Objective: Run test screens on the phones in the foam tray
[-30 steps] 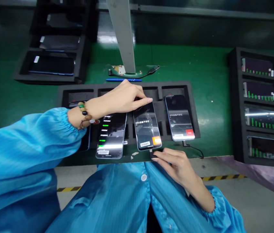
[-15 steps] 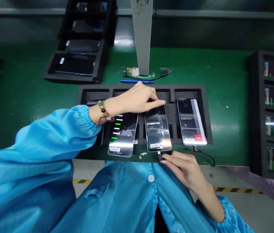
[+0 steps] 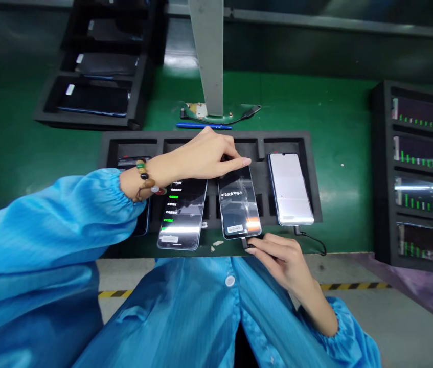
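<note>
My left hand [image 3: 216, 153] is closed round the top end of a phone [image 3: 240, 204], whose dark screen shows white text and an orange patch. At that phone's bottom edge, my right hand [image 3: 280, 258] pinches a black cable plug [image 3: 245, 243]. Left of it lies another phone [image 3: 182, 217] with a list of white and green lines, its top hidden under my left forearm. On the right a phone [image 3: 291, 191] with a white screen has a black cable [image 3: 314, 238] plugged into its bottom. A further phone [image 3: 143, 220] is mostly covered by my left sleeve.
The phones rest on a black foam tray [image 3: 316, 189] on a green table [image 3: 339, 204]. Behind it are a blue pen [image 3: 204, 125], a short black adapter cable [image 3: 252, 112] and a grey post [image 3: 210, 61]. Foam trays with phones stand back left [image 3: 139, 97] and right [image 3: 381, 168].
The right-hand phone's screen has turned from a dark page with a red patch to white. The whole view has shifted slightly; both hands keep their hold.
</note>
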A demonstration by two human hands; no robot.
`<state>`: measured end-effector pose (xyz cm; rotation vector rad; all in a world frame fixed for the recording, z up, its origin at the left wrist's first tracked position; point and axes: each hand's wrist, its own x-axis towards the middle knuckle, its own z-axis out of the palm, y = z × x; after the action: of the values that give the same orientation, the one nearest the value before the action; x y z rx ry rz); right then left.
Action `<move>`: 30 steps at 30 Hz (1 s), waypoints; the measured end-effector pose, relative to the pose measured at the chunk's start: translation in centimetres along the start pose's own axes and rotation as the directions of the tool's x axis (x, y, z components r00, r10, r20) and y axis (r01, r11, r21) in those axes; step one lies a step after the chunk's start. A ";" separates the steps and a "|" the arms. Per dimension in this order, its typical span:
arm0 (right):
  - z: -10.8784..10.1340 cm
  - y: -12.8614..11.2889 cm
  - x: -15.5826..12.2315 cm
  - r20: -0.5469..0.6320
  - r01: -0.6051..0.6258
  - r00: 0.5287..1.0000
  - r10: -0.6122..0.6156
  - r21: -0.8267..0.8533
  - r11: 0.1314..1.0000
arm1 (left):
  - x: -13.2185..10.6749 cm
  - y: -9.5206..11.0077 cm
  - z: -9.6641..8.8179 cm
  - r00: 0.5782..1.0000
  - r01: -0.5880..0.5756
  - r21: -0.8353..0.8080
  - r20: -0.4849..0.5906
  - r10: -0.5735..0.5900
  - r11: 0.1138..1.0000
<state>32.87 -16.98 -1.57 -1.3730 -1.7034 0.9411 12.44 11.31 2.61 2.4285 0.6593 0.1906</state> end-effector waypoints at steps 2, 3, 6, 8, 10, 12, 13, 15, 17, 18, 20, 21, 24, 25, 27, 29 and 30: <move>0.2 0.0 0.1 -0.026 -0.012 1.000 0.013 0.015 1.000 | -0.1 0.3 0.0 1.000 0.018 0.023 -0.008 -0.018 1.000; 0.3 -0.1 0.2 -0.033 -0.016 0.999 0.017 0.020 1.000 | -0.2 0.4 0.0 0.999 0.032 0.037 -0.011 -0.031 0.999; 0.8 -0.3 0.4 -0.034 -0.008 0.999 0.008 0.010 1.000 | -0.2 0.5 0.1 0.998 0.058 0.074 -0.002 -0.058 0.996; 0.9 -0.9 0.6 -0.021 0.005 1.000 -0.006 -0.052 0.999 | -0.2 0.5 -0.1 0.998 0.051 0.081 0.031 -0.054 0.995; 0.4 -1.8 0.5 -0.034 0.035 0.999 -0.042 -0.179 0.983 | -0.8 0.7 -0.7 0.997 0.043 0.067 0.065 -0.047 0.997; -1.1 -2.4 0.1 -0.095 0.114 0.985 -0.146 -0.286 0.951 | -2.5 1.0 -2.0 0.997 0.051 0.054 0.053 -0.054 0.997; -2.2 -2.4 -0.2 -0.158 0.162 0.962 -0.222 -0.320 0.933 | -3.8 1.1 -2.9 0.998 0.065 0.060 0.016 -0.066 0.996; -4.7 -1.7 -0.9 -0.343 0.161 0.892 -0.295 -0.369 0.915 | -7.4 1.2 -4.8 0.987 0.118 0.114 -0.120 -0.104 0.986; -7.3 -0.1 -1.4 -0.534 -0.064 0.832 -0.154 -0.368 0.927 | -12.2 0.8 -6.2 0.932 0.238 0.156 -0.313 -0.181 0.959; -8.4 1.0 -1.5 -0.570 -0.206 0.822 -0.009 -0.312 0.927 | -14.8 0.4 -6.6 0.872 0.348 0.125 -0.408 -0.272 0.929; -9.9 3.0 -1.5 -0.506 -0.373 0.820 0.268 -0.118 0.920 | -20.1 -0.5 -6.1 0.634 0.632 0.014 -0.584 -0.507 0.775; -10.4 3.8 -1.3 -0.446 -0.419 0.819 0.361 -0.037 0.907 | -22.5 -1.0 -5.3 0.496 0.754 -0.048 -0.613 -0.615 0.656; -11.0 5.2 -0.3 -0.369 -0.468 0.800 0.472 0.106 0.877 | -27.6 -1.9 -1.5 0.309 0.777 -0.404 -0.424 -0.851 0.483; -11.2 5.3 0.2 -0.380 -0.469 0.793 0.476 0.118 0.875 | -28.4 -1.9 -0.1 0.303 0.721 -0.501 -0.394 -0.868 0.479; -11.5 5.2 1.5 -0.392 -0.449 0.798 0.458 0.120 0.885 | -28.7 -1.7 2.1 0.326 0.642 -0.545 -0.444 -0.835 0.540; -11.6 4.3 3.2 -0.432 -0.397 0.831 0.350 -0.021 0.918 | -28.0 -1.2 3.1 0.353 0.615 -0.511 -0.503 -0.789 0.601; -11.4 3.5 4.2 -0.459 -0.356 0.853 0.246 -0.167 0.920 | -27.5 -1.0 3.2 0.374 0.610 -0.480 -0.527 -0.764 0.630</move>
<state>43.87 -11.29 0.95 -1.8998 -1.3138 0.5336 -10.86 -3.46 -0.03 1.5855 1.8573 0.8015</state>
